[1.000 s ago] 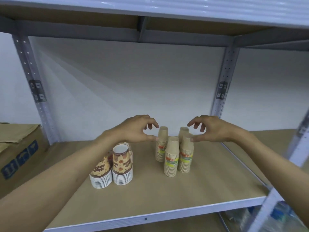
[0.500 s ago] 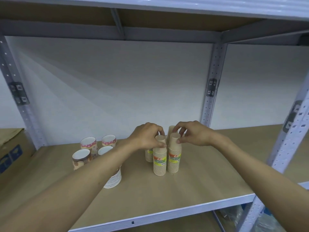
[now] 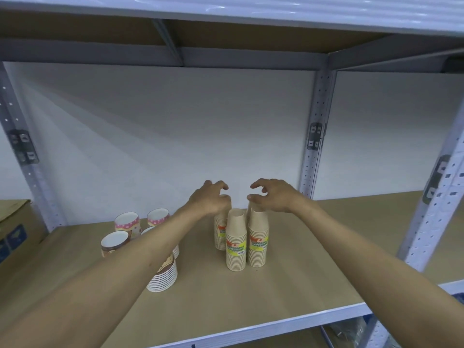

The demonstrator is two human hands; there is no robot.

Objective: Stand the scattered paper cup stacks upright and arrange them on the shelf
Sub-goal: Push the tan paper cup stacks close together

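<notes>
Three tall stacks of plain kraft-brown paper cups stand upright and bunched together near the middle of the shelf board (image 3: 313, 272). The front stack (image 3: 236, 243) is rim down, its sides finely ribbed by the nested rims, with a yellow label around it. The right stack (image 3: 258, 238) touches it and carries a similar label with an orange patch. The back stack (image 3: 220, 232) is half hidden behind the front one, and its top is covered by a hand. Something pale shows between the right stack and the hand above it; I cannot tell whether it is a fourth stack.

The left hand (image 3: 209, 199) hovers over the back stack with its fingers curled and spread, gripping nothing. The right hand (image 3: 272, 197) is likewise loosely open and clawed, thumb tip just at the top of the right stack, though real contact is hard to judge.

To the left, wider patterned cups (image 3: 126, 223) stand mouth up in a cluster, with pink dotted and brown printed bands. The left forearm crosses them and hides most of one stack (image 3: 163, 278), leaving only its white rolled rims.

The board is smooth, matte tan fibreboard, edged by a pale metal rail (image 3: 251, 325). Perforated steel uprights (image 3: 312, 146) rise against a white wall (image 3: 163, 136). A cardboard box (image 3: 15, 232) is cut off at the left edge.
</notes>
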